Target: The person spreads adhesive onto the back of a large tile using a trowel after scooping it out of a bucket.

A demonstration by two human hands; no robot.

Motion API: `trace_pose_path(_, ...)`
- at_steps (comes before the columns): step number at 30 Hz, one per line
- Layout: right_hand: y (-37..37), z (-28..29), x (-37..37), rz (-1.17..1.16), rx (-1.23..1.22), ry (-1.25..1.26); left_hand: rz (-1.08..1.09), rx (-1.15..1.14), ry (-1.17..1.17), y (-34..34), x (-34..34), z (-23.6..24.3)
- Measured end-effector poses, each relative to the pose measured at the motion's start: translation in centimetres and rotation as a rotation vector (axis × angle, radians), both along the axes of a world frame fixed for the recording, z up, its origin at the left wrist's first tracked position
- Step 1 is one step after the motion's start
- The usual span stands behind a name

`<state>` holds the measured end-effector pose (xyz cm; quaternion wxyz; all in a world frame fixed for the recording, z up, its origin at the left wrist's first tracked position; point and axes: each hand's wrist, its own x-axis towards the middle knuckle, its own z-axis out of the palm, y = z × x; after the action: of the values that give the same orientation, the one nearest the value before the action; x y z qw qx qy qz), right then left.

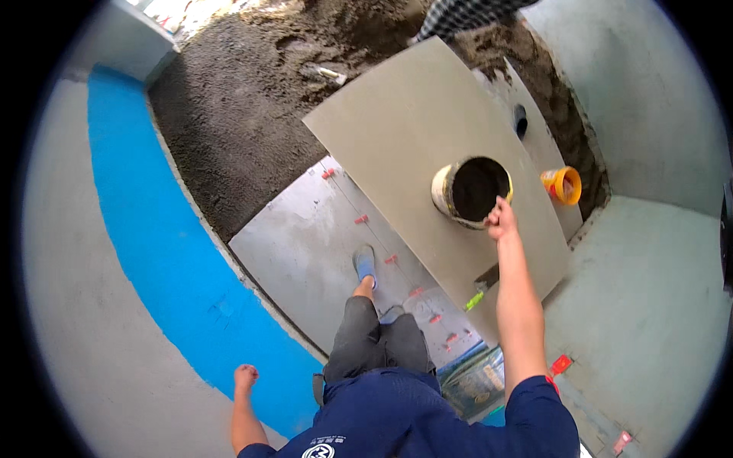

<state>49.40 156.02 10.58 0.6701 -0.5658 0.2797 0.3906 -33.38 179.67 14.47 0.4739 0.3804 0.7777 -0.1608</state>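
The head view looks down on a floor that is being tiled. The right hand [500,217] reaches forward with a straight arm and its fingers are closed over the near rim of a round bucket [471,191]; the fingers curl on the rim, the thumb side I cannot see well. The bucket is pale outside, with a yellowish edge, and inside it is a dark mass. It stands on a big beige tile [416,137], toward the right edge of this tile and nearer to its near corner than to the far one. The big tile lies diagonal, its far part over the dark mortar bed [237,114] and its near part over the grey tiles already laid [305,244].

The left hand [245,376] is low and well apart from the bucket, closed in a loose fist and pressed on the wall, at the lower edge of the blue painted band [145,229]. It holds nothing that I can see.

Small red spacer clips [360,220] sit in the joints of the grey tiles. A small orange container [563,185] stands just beyond the right edge of the big tile, near the corner of the walls. The person's foot in a blue-grey shoe [365,263] stands on the grey tiles.
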Motion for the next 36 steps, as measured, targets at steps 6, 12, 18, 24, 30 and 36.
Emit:
trace_pose_path(6, 3.7, 2.2, -6.8, 0.856, -0.402, -0.775, -0.234, -0.215, 0.048, -2.5, 7.7, -2.0)
trace_pose_path(12, -10.8, -3.4, -16.5, 0.441, -0.255, -0.144, -0.323, -0.109, -0.321, 0.4, 26.0, -2.2)
trace_pose_path(18, -22.0, -10.3, -26.2, 0.535, -1.036, 0.113, -0.505, 0.019, -0.337, 3.5, 33.7, 0.3)
trace_pose_path(24, -30.6, -22.6, -26.3, 0.366, -1.29, 0.164, -0.627, -0.12, -0.224, 2.1, 41.3, -4.1)
trace_pose_path(30, -28.2, -27.1, -24.6, 0.072, -0.99, 0.156, -0.666, -0.037, -0.586, 4.7, 60.6, -10.9)
trace_pose_path(36, -25.5, -21.5, -22.1, -0.546, -0.212, 0.37, -0.829, -0.035, -0.721, 3.6, 80.8, -12.7)
